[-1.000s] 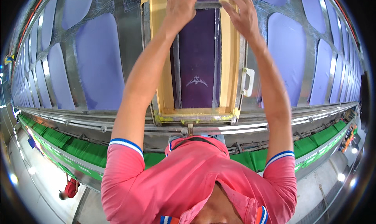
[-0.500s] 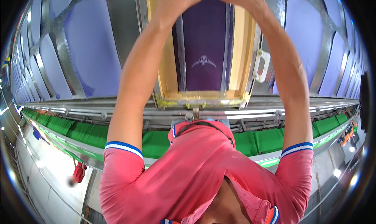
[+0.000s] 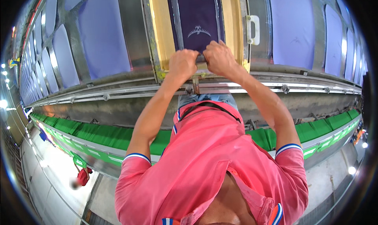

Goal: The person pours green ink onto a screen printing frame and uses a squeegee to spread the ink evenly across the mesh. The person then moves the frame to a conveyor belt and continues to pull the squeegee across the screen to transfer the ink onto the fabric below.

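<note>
A printing screen [image 3: 199, 12] with dark purple mesh lies before me, a small pale winged design [image 3: 199, 31] near its near end. Cream borders run down its two sides inside a metal-edged frame. At the near end, my left hand [image 3: 183, 63] and my right hand [image 3: 219, 59] are closed side by side on a squeegee [image 3: 201, 59]. Only a short dark piece of it shows between the fists; my hands hide the rest. Both arms are bent, with the hands close in front of my waist.
Lilac fabric panels [image 3: 103, 32] lie in rows on the metal table, with more panels [image 3: 292, 28] to the right. A white handle [image 3: 253, 29] juts from the frame's right side. Metal rails [image 3: 130, 92] edge the table. Green cloth [image 3: 114, 136] lines another table behind me; a person in red [image 3: 83, 177] stands beyond.
Both hands have come toward me with the squeegee, from the far part of the screen to its near end, past the pale design. My view has shifted slightly as well.
</note>
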`<state>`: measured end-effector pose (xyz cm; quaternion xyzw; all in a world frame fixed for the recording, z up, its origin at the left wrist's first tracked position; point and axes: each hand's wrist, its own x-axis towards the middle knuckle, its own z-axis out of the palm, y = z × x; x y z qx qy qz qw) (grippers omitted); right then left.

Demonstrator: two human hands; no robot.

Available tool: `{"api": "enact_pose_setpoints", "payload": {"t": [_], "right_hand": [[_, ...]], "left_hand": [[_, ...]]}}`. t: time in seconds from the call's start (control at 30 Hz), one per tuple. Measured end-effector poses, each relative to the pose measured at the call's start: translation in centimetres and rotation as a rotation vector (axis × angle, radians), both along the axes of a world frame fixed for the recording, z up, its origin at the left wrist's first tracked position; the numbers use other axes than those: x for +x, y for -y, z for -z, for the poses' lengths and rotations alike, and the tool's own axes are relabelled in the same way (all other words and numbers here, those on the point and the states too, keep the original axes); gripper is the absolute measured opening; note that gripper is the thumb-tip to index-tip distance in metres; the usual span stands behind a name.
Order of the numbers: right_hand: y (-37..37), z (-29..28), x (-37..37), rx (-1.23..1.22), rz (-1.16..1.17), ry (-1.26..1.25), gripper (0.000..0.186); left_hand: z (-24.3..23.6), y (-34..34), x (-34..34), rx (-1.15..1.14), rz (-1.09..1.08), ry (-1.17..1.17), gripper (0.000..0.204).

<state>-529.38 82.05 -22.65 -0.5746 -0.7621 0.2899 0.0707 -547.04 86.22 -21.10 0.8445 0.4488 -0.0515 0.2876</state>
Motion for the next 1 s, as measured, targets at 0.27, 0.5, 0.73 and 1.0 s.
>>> {"api": "enact_pose_setpoints", "payload": {"t": [0.27, 0.5, 0.73, 1.0], "right_hand": [[-25.3, 2.5, 8.4, 0.309, 0.034, 0.117, 0.011], [-40.6, 1.8, 12.7, 0.223, 0.025, 0.256, 0.014], [-30.8, 4.0, 11.7, 0.334, 0.008, 0.159, 0.017], [-6.3, 0.1, 2.0, 0.117, -0.006, 0.013, 0.005]], "left_hand": [[1.2, -25.0, 8.2, 0.275, 0.033, -0.072, 0.03], [4.3, -40.8, 12.2, 0.694, 0.098, 0.067, 0.018], [4.2, -30.8, 10.8, 0.451, 0.125, 0.003, 0.021], [-0.1, -6.1, 2.3, 0.093, 0.019, -0.014, 0.021]]}}
